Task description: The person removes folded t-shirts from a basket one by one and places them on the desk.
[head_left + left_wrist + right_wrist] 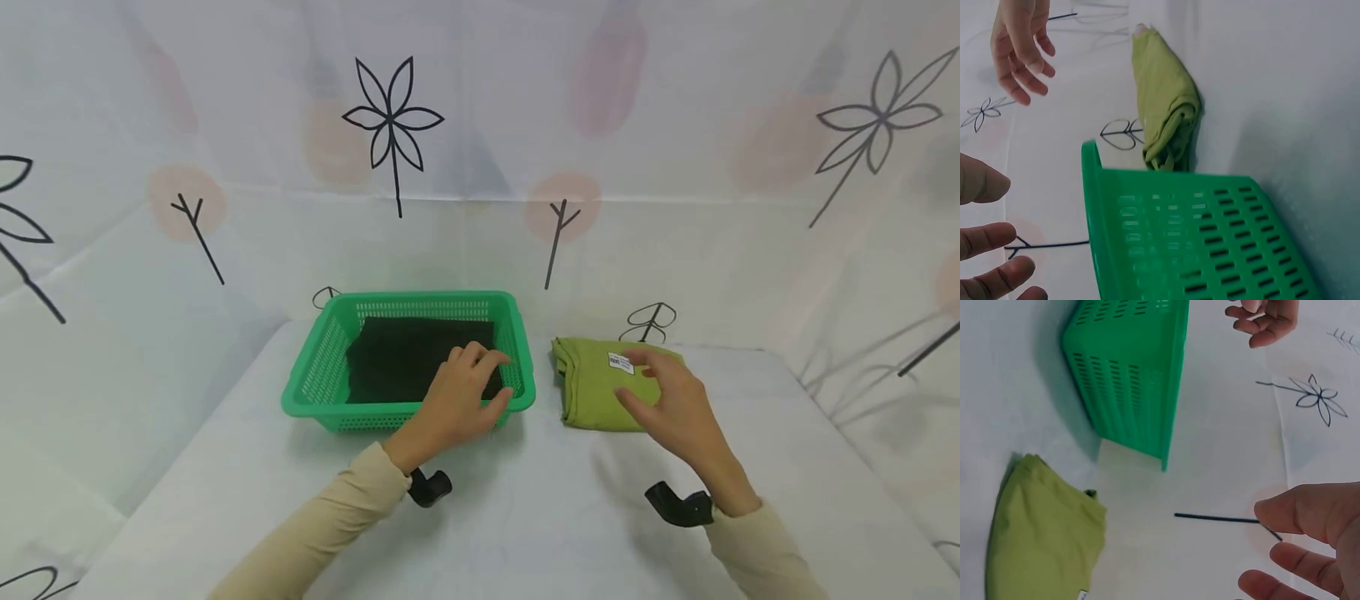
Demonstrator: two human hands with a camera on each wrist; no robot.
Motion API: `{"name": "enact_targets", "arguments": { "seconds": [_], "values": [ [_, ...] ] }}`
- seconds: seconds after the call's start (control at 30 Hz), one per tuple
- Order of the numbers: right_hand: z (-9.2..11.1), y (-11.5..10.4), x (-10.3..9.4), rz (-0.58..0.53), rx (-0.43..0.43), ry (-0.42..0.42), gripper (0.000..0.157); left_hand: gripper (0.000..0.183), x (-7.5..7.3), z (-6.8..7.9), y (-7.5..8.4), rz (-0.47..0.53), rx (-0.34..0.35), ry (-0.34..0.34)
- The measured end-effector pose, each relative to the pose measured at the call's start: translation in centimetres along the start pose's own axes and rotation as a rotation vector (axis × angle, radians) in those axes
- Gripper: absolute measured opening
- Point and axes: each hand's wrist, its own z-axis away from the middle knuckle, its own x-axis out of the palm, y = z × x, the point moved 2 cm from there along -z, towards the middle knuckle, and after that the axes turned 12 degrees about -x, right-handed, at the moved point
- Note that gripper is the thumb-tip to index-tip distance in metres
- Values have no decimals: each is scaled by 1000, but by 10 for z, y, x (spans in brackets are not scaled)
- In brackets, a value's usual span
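Observation:
A green plastic basket (300,408) stands on the left of the table with a dark folded cloth (405,358) inside. To its right lies a folded lime-green garment (600,400) bearing a small white label. My left hand (461,400) hovers over the basket's front right part, fingers loosely bent and holding nothing. Above the green garment hangs my right hand (675,408), thumb and fingers spread apart with nothing between them. In the left wrist view the garment (1163,94) shows its rolled folds beyond the basket wall (1147,237). The right wrist view shows a gap between the right fingers and the garment (1047,531).
A white cloth covers the table (525,533). Behind it rises a pale backdrop (480,242) printed with black flower and twig drawings. Each wrist carries a black camera mount, the left mount (430,487) and the right mount (678,504).

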Motion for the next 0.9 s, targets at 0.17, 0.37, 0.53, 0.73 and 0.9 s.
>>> {"name": "enact_targets", "arguments": {
  "seconds": [0.17, 0.37, 0.53, 0.73, 0.9],
  "values": [
    [-9, -5, 1, 3, -34, -16, 44, 32, -18, 3, -15, 68, -68, -7],
    [-17, -13, 1, 27, -68, -26, 43, 32, -35, 9, -32, 133, -136, -12],
    [-25, -17, 3, 14, -87, -47, 42, 31, -45, 12, -45, 148, -173, -13],
    [-35, -21, 8, -44, -72, -78, 41, 30, -57, 15, -60, 167, -195, 8],
    [-44, -27, 12, -92, -71, -84, 42, 29, -69, 19, -68, 223, -216, 37]
  ]
}}
